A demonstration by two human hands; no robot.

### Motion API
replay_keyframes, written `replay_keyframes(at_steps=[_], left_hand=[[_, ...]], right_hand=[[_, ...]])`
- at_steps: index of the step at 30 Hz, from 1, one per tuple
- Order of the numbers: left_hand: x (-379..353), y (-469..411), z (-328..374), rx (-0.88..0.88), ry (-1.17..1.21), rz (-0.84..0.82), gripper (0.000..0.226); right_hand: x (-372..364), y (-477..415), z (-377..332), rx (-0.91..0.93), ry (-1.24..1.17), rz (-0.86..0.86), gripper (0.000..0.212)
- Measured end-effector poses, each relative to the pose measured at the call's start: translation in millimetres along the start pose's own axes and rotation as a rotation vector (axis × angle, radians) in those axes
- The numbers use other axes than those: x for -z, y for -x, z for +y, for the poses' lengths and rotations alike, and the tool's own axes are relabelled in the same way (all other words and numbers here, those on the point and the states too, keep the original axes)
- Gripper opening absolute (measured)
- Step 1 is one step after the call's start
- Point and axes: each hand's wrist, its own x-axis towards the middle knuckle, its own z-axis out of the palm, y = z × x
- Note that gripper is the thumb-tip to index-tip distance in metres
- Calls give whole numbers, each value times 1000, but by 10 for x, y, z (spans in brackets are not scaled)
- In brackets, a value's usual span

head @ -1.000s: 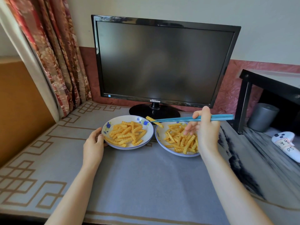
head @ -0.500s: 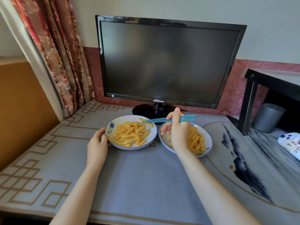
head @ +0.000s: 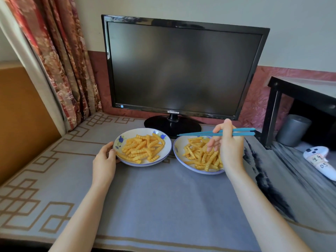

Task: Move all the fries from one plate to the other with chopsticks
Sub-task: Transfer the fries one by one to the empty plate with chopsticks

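Note:
Two white plates with blue flowers stand side by side on the grey mat. The left plate [head: 167, 146] holds a pile of crinkle-cut fries [head: 143, 149]. The right plate [head: 177, 151] holds more fries [head: 200, 157]. My right hand [head: 228, 148] hovers over the right plate and grips a pair of blue chopsticks [head: 200, 133]. Their tips point left above that plate's far rim and carry nothing. My left hand [head: 104, 160] holds the left plate's near-left rim.
A black monitor [head: 181, 70] stands right behind the plates on its round base [head: 172, 124]. A black shelf frame [head: 272, 115] rises at the right, with a grey cylinder [head: 293, 130] and a white controller [head: 320, 160]. A curtain [head: 60, 60] hangs at the left.
A second ago the chopsticks held a fry between the plates. They carried it over the left plate, and now my right hand is back above the right plate with bare tips.

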Motion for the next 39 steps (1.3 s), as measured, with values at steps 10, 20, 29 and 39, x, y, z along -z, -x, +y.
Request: replay_keyframes(at_steps=[10,20,29,39], left_hand=[[0,11,7,-1,-3,-11,36],[2,16,10,3,-15,-11,36],[-4,29,33,10,-9,-9,36],[-2,39,41,5,-10,-6,36]], right_hand=[[574,154,-139,-18,-19,1,37],[582,238,-33,-51,0,-45,43],[268,263,-137,5,-66,65,47],[-461,109,24,-35,-15,-80,46]])
